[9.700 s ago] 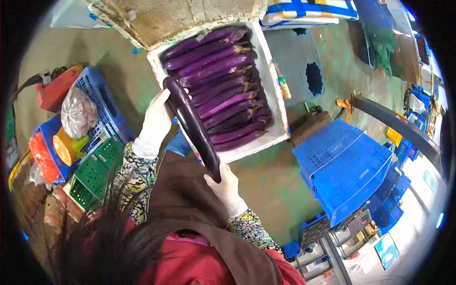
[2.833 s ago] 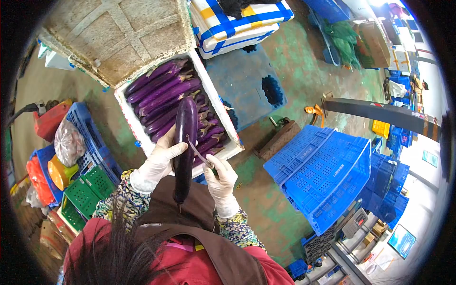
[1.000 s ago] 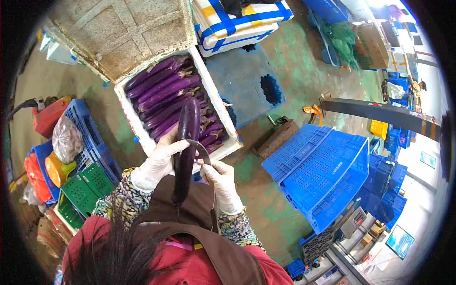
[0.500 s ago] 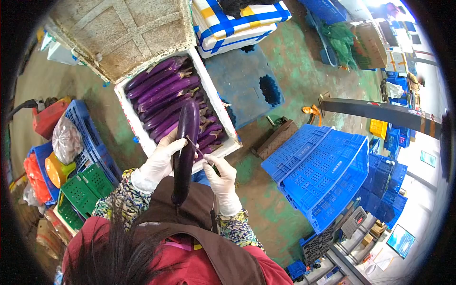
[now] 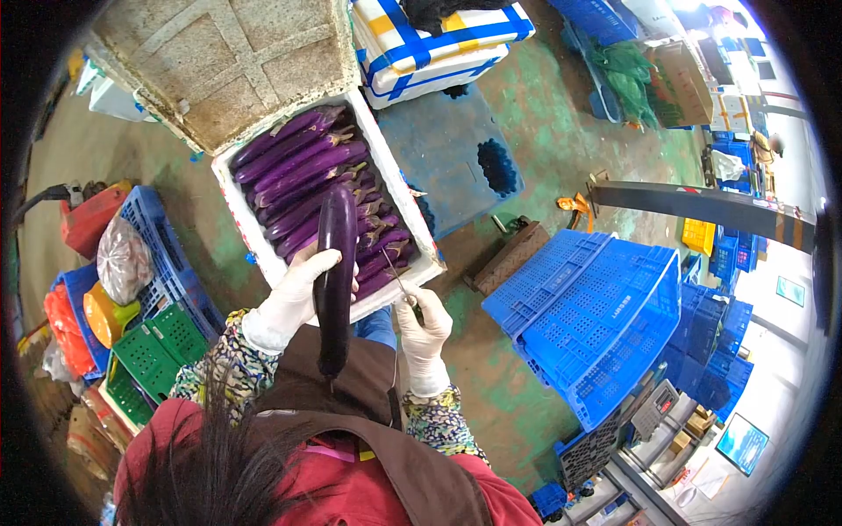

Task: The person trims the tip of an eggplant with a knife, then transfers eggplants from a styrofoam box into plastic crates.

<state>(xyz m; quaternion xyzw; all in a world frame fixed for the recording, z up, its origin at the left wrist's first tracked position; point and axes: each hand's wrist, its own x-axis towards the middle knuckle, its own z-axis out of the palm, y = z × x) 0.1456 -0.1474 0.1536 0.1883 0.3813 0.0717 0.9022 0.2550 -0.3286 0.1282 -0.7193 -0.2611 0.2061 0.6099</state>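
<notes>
In my gloved left hand (image 5: 296, 296) is a long dark eggplant (image 5: 337, 263), gripped around its middle and held upright in the view, over the near edge of a foam box (image 5: 239, 219). My gloved right hand (image 5: 423, 329), to the right of that eggplant and apart from it, pinches a thin metal blade (image 5: 392, 265) that points up and left. Several purple eggplants (image 5: 303, 167) lie side by side in the white box, their stem ends mostly to the right.
The box's worn lid (image 5: 228, 70) stands open at the back. Taped foam boxes (image 5: 438, 53) are behind a blue pallet (image 5: 456, 153). Blue crates (image 5: 588, 316) stand on the right. Green crates (image 5: 158, 351), a bagged bundle (image 5: 125, 256) and a red container (image 5: 91, 217) are on the left.
My right hand and the blade have moved right, away from the held eggplant, which has shifted slightly left. Since the earliest frame, my right hand has let go of the eggplant and holds the blade.
</notes>
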